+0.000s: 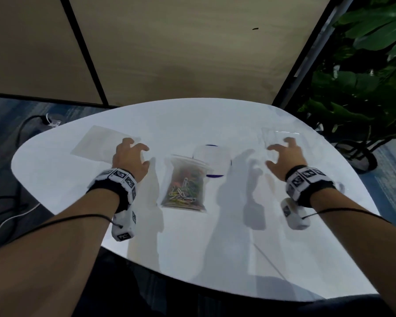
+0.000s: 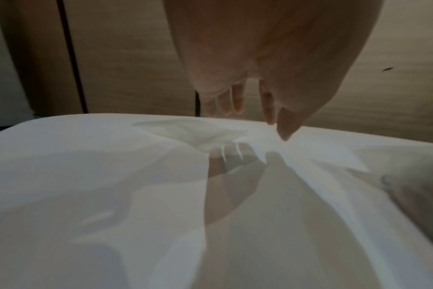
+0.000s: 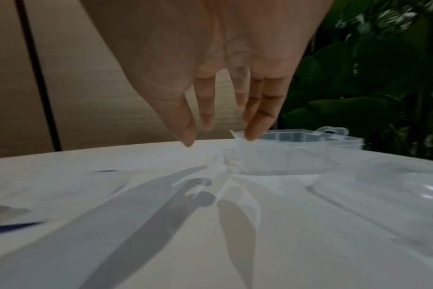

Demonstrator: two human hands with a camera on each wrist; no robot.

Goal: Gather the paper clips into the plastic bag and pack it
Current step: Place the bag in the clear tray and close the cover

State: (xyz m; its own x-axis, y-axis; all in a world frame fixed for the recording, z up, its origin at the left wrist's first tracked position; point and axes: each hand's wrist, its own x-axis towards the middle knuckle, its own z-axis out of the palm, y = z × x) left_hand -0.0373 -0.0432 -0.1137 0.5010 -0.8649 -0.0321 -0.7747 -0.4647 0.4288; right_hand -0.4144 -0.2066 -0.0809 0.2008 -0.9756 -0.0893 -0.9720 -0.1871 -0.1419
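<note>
Lay flat mid-table [image 1: 215, 248], glossy white and rounded: a clear bag [image 1: 185, 184] stuffed with coloured clips [image 1: 186, 187], just before a white dish [image 1: 212, 161] rimmed in blue. Hovered either side, holding nothing: left hand [image 1: 129, 159] and right hand [image 1: 284, 157], fingers [image 3: 205, 109] spread and loosely bent. Stood beyond the right hand: a clear plastic box [image 3: 297, 150].

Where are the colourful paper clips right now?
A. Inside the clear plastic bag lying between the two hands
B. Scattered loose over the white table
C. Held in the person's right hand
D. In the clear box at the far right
A: the head view shows the paper clips piled inside the plastic bag, which lies on the table between the left hand and right hand, both holding nothing.
</note>
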